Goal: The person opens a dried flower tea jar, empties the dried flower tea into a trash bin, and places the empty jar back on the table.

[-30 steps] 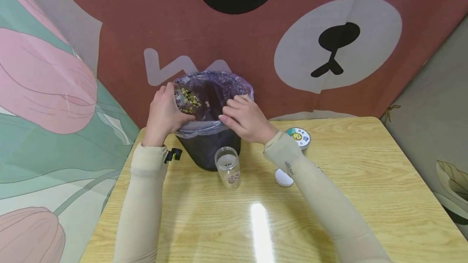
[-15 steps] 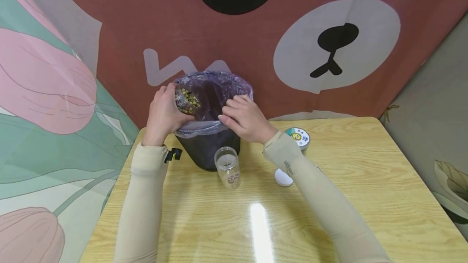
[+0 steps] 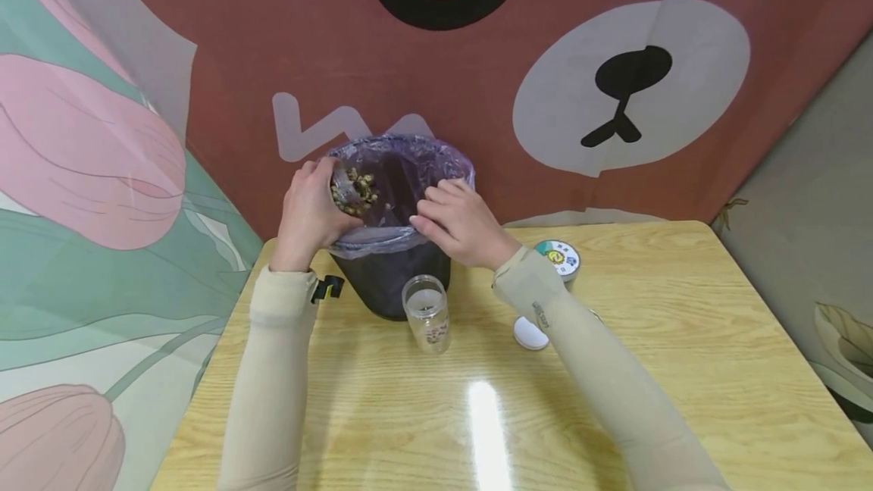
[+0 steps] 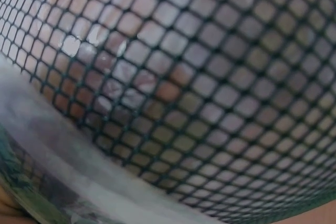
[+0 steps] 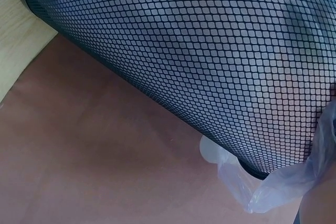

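At the far left, a wall cloth with large pink flowers stands beside the wooden table. Next comes the left hand; its fingers and thumb are curved around a clear jar, which is tilted sideways at the mouth of the dark bin, with its opening toward the right. Small yellow-green dried blossoms fill the jar and show at its opening. A thin purple liner is folded over the rim of the bin, and the right wrist view shows that the bin wall is mesh. Just before the bin, a clear cup stands upright on the table. The right hand, with bent fingers, grips the liner at the bin's right edge. Farther right are a white disc, close to the sleeve, and a round printed lid.
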`<move>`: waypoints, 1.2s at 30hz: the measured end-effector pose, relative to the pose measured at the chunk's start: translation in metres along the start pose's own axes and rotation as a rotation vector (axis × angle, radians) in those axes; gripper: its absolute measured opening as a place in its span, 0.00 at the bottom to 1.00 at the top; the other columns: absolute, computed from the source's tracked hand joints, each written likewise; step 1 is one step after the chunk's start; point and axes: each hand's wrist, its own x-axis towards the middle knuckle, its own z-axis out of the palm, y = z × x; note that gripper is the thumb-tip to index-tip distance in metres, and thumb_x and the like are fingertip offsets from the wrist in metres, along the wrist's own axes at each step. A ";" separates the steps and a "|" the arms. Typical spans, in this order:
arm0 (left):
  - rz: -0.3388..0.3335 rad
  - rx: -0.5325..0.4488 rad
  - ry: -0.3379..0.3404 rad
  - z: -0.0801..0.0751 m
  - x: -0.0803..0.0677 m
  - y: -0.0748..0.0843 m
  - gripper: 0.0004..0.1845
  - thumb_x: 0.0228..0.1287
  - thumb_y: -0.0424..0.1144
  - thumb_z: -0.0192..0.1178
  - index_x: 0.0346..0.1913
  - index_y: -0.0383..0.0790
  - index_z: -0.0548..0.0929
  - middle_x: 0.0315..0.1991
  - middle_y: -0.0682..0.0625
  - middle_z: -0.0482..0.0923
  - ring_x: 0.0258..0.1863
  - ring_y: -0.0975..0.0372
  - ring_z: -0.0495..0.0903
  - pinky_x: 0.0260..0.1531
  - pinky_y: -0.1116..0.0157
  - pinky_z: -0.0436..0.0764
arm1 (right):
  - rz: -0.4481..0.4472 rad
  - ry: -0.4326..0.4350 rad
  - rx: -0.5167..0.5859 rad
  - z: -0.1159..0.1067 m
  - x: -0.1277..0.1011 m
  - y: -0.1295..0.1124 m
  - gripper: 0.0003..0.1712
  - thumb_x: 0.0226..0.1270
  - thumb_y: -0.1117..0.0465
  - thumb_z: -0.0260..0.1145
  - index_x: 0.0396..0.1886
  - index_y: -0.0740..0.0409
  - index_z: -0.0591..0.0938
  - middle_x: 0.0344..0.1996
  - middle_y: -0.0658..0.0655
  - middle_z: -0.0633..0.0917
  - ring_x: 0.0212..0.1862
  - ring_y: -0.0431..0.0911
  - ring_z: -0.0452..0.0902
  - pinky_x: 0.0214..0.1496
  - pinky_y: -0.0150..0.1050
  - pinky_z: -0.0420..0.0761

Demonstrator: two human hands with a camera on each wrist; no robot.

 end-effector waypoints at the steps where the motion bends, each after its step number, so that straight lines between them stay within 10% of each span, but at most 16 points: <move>1: 0.000 0.002 0.000 0.000 0.000 0.000 0.52 0.41 0.38 0.85 0.71 0.30 0.69 0.66 0.28 0.70 0.65 0.36 0.70 0.67 0.35 0.72 | -0.001 0.000 0.001 0.000 0.000 0.000 0.38 0.84 0.36 0.33 0.28 0.53 0.78 0.27 0.53 0.73 0.37 0.50 0.67 0.49 0.48 0.69; 36: 0.000 0.005 0.007 0.002 0.000 0.000 0.53 0.39 0.35 0.85 0.72 0.32 0.71 0.67 0.30 0.70 0.65 0.37 0.69 0.67 0.36 0.72 | 0.008 0.002 0.007 -0.001 0.000 -0.001 0.39 0.84 0.35 0.33 0.30 0.53 0.80 0.28 0.53 0.74 0.38 0.50 0.68 0.48 0.47 0.69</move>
